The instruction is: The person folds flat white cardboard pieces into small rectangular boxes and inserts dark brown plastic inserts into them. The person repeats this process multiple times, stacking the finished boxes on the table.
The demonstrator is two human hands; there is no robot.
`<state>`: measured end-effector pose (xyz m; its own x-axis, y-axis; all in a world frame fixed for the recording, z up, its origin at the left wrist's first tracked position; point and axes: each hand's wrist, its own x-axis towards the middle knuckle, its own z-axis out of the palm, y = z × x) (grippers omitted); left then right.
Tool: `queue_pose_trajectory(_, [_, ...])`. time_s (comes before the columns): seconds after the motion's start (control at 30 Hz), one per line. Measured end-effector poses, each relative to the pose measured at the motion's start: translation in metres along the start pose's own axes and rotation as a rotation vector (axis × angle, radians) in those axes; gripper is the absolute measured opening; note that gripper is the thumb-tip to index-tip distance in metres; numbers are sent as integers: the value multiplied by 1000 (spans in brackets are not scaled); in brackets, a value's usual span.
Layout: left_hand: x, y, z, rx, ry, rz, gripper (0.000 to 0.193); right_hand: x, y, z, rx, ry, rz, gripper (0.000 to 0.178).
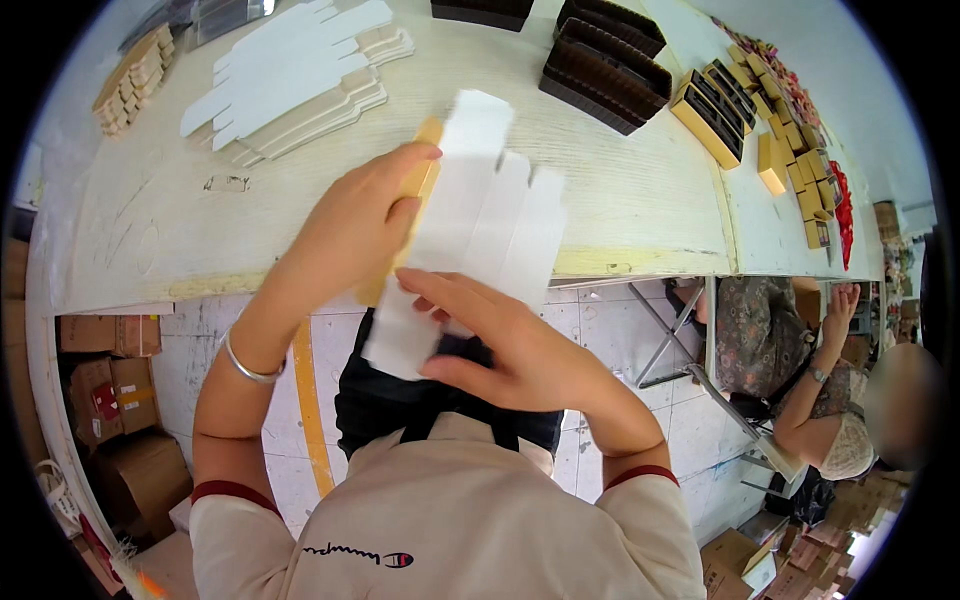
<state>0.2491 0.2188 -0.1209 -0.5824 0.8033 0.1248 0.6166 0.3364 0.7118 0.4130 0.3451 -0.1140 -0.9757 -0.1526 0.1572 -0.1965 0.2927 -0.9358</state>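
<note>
A flat white cardboard box blank (480, 215) with cut flaps and a tan edge is held over the table's front edge. My left hand (345, 235) grips its left tan side from above. My right hand (510, 345) presses on the blank's lower part with fingers spread over it. A silver bangle sits on my left wrist.
A stack of white box blanks (290, 75) lies far left on the pale wooden table (640, 200). Dark brown trays (605, 65) and yellow boxes (715, 115) sit far right. Another person (810, 380) sits at the right. Cardboard cartons (110, 380) stand under the table.
</note>
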Motion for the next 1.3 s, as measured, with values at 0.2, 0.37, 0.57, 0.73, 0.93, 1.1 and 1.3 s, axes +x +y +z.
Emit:
queue_pose_trajectory(0.2, [20,10,-14,151,-169,-16,50,-41,27,-43,-924,91,-267,51])
queue_pose_trajectory(0.37, [43,6,16,292,0,478,33,-27,37,-39,-858,163,-365,25])
queue_pose_trajectory(0.57, [53,0,16,261,-120,438,6,22,46,-35,-882,327,-210,22])
queue_pose_trajectory(0.73, [49,-3,15,133,-162,404,4,16,47,-29,-997,360,-430,28])
queue_pose_trajectory(0.93, [37,3,15,204,-176,400,6,-3,52,-17,-976,271,-460,30])
queue_pose_trajectory(1.1, [3,22,-19,194,-247,324,20,7,37,-23,-953,195,-331,21])
queue_pose_trajectory(1.3, [-15,11,0,311,-113,343,22,27,37,-32,-930,109,-216,16])
